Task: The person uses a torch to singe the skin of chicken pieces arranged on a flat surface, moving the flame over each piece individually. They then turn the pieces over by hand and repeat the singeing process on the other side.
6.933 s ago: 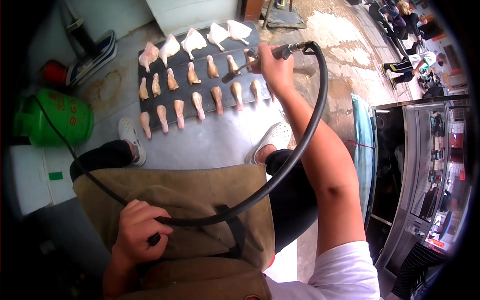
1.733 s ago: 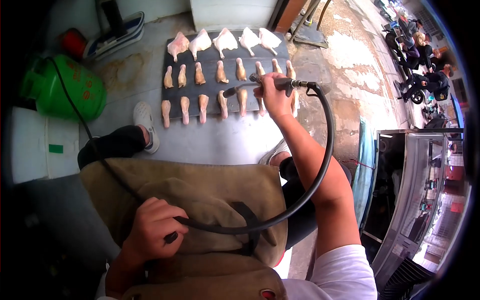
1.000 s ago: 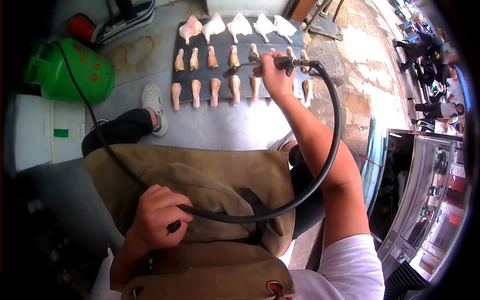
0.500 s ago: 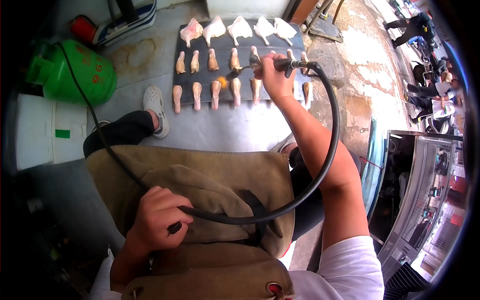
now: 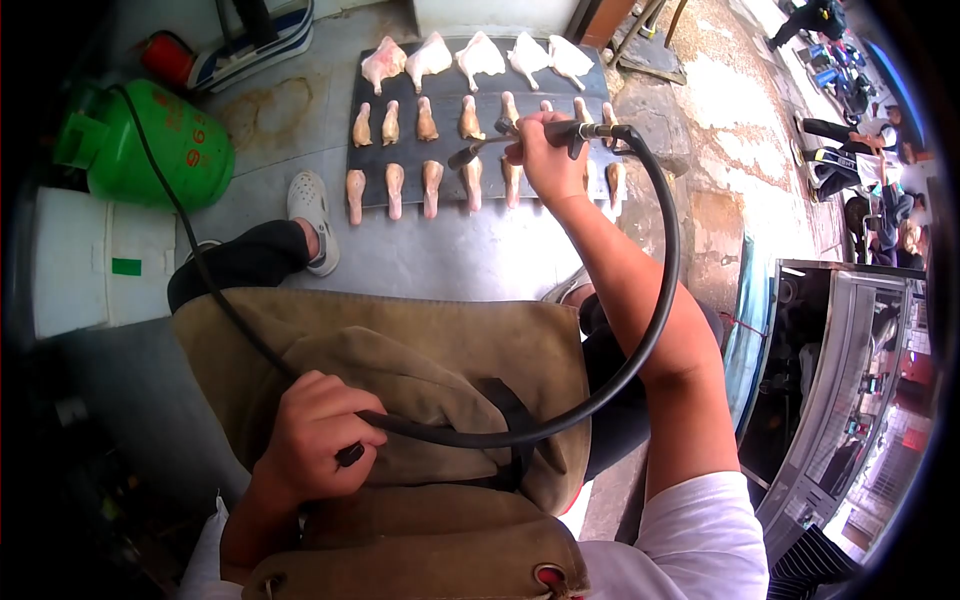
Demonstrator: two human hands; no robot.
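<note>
My right hand (image 5: 550, 155) is closed round the handle of a gas torch (image 5: 575, 133), whose nozzle points left over the lower row of drumsticks. No flame shows at the nozzle. Several drumsticks (image 5: 427, 119) lie in two rows on a dark tray (image 5: 395, 157), and several pale leg pieces (image 5: 480, 60) form the top row. A black hose (image 5: 660, 280) curves from the torch down to my left hand (image 5: 325, 432), which is closed around it above the brown apron (image 5: 420, 330). A small black piece sticks out below those fingers.
A green gas cylinder (image 5: 160, 145) stands at the left, above a white box (image 5: 70, 265). A metal stand (image 5: 655, 50) is beyond the tray. People (image 5: 820, 20) and a glass-fronted cabinet (image 5: 850, 380) are at the right.
The orange flame at the nozzle is gone. The nozzle has shifted slightly left and down, with a small movement of my right hand. People in the background have changed position.
</note>
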